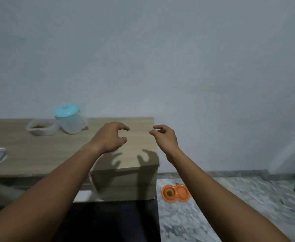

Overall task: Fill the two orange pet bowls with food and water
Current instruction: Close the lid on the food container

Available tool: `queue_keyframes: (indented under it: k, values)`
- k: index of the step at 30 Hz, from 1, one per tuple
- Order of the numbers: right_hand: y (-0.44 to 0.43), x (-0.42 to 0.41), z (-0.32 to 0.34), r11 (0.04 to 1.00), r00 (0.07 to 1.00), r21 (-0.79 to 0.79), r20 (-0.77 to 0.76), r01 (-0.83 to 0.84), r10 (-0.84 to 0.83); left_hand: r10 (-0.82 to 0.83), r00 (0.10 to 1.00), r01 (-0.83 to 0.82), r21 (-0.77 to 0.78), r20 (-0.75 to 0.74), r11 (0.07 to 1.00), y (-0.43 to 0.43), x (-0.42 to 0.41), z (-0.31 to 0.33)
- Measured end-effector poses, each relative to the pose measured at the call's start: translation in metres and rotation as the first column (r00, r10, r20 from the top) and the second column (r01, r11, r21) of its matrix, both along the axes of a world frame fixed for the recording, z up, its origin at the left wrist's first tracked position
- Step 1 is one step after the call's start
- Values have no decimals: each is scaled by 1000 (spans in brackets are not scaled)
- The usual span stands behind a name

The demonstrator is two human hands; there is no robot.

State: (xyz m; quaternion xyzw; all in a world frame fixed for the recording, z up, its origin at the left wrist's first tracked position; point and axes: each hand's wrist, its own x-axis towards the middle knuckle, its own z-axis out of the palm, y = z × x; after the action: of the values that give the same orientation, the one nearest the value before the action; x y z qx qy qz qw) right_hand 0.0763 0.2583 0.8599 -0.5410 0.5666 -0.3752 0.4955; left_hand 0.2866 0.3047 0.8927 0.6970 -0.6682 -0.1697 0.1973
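While the orange double pet bowl (176,193) sits on the floor (213,215) beside the cabinet (56,151), kibble (169,193) in one cup, the left hand (111,137) and right hand (164,137) hover empty, fingers loosely curled; water likely comes next, needing the teal-lidded pitcher (70,119).

left hand (111,137): bare, forearm uncovered behind fingers (124,127) to frame edge | right hand (166,137): bare, forearm likewise uncovered

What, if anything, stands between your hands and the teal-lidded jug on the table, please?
Nothing visible does. The left hand and right hand hover empty near the right end of the table, and only bare wood lies between the left hand and the jug. The white bowl sits beyond the jug, on its left.
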Motion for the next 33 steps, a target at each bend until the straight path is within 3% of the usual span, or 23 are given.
queue_keyframes:
  k: [7,20,33]
  values:
    - [53,176,-16,993,994,39,-18,-110,111,151,989,-150,64,-5,987,69,170,-11]
    - [33,433,-75,933,940,135,-33,-332,340,439,897,-419,224,-47,880,92,406,-69]
    - [46,598,-136,935,947,235,-117,-265,298,418,907,-388,291,-47,875,86,584,-135]
